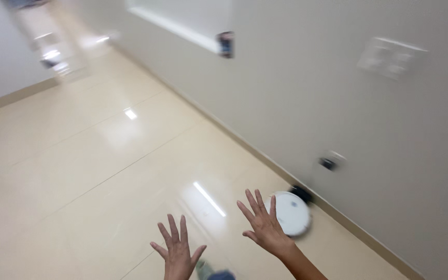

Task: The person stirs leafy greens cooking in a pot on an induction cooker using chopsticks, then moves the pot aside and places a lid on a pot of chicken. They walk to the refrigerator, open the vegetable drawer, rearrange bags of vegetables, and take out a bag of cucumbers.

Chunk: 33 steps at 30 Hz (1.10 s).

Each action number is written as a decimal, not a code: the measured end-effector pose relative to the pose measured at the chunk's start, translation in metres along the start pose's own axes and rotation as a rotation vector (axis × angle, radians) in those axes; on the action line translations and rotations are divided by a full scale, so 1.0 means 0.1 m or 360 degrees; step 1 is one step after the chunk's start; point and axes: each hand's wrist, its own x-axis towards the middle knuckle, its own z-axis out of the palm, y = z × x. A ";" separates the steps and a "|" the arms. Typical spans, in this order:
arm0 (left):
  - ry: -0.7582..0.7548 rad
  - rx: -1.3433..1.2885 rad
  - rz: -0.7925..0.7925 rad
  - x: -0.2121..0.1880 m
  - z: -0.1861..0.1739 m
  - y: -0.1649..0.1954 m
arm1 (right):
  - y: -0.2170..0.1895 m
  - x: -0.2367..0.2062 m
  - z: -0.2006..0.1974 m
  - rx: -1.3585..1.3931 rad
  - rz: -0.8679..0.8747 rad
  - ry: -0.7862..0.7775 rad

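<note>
Right hand (263, 224): bare, flat, fingers spread wide, back toward the camera; grasps nothing. Forearm runs down to the lower frame edge. Fingertips overlap the near rim of the robot vacuum in view; contact cannot be told.
Left hand (176, 251): bare, spread the same way, palm down, empty; lower and further from the wall than the right.
Robot vacuum (292, 213): round, flat disc, smooth white top, small dark mark near centre. Sits on the floor close to the wall's foot, just beyond the right hand.
Dock (302, 193): small black piece at the skirting, touching or just behind the vacuum; blurred.
Floor (99, 155): large glossy cream tiles, thin joints, bright reflections of ceiling lights.
Wall (338, 93): matt, pale grey-white, light skirting along the floor edge.
Socket (329, 162): small, dark, low on the wall above the dock.
Switch plate (391, 57): white, rectangular, high on the wall, smeared by motion.
</note>
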 end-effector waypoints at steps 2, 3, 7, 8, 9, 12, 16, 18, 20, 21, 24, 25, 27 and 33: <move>0.0273 -0.0118 0.0002 0.41 -0.20 -0.34 | -0.19 0.78 -0.04 0.0004 -0.0125 -0.0099; 0.0227 -0.0090 -0.0107 0.64 -0.28 -0.52 | -0.31 1.16 0.00 -0.0019 -0.0135 -0.0207; 0.0210 -0.0092 -0.0391 1.56 -0.70 -1.15 | -0.74 2.61 0.14 -0.0120 -0.0102 -0.0722; 0.0238 -0.0104 -0.0430 1.77 -0.82 -1.31 | -0.81 2.94 0.20 -0.0115 -0.0211 -0.0645; 0.0175 -0.0124 -0.0505 1.96 -0.93 -1.44 | -0.88 3.20 0.29 -0.0098 -0.0318 -0.0580; 0.0138 -0.0183 -0.0569 2.31 -1.16 -1.72 | -0.93 3.83 0.60 -0.0070 -0.0493 -0.0459; 0.0251 -0.0278 -0.0492 3.00 -1.42 -1.94 | -0.84 4.83 1.00 -0.0207 -0.0353 -0.0744; 0.0201 -0.0298 -0.0553 3.44 -1.62 -2.26 | -0.92 5.52 1.21 -0.0438 -0.0290 -0.0912; 0.0264 -0.0310 -0.0570 3.77 -1.76 -2.59 | -1.00 6.04 1.43 -0.0503 -0.0322 -0.0913; 0.0259 -0.0310 -0.0625 3.94 -1.83 -2.78 | -1.05 6.35 1.52 -0.0461 -0.0405 -0.0811; 0.0323 -0.0322 -0.0814 4.42 -2.10 -3.36 | -1.35 7.38 1.70 -0.0445 -0.0634 -0.0657; 0.0379 -0.0334 -0.0883 4.52 -2.17 -3.52 | -1.56 7.69 1.78 -0.0443 -0.0709 -0.0634; 0.0403 -0.0356 -0.1057 4.61 -2.30 -3.89 | -2.07 8.27 1.93 -0.0413 -0.0927 -0.0560; 0.0388 -0.0446 -0.1722 4.67 -2.53 -4.96 | -3.82 9.74 2.12 -0.0210 -0.1644 -0.0502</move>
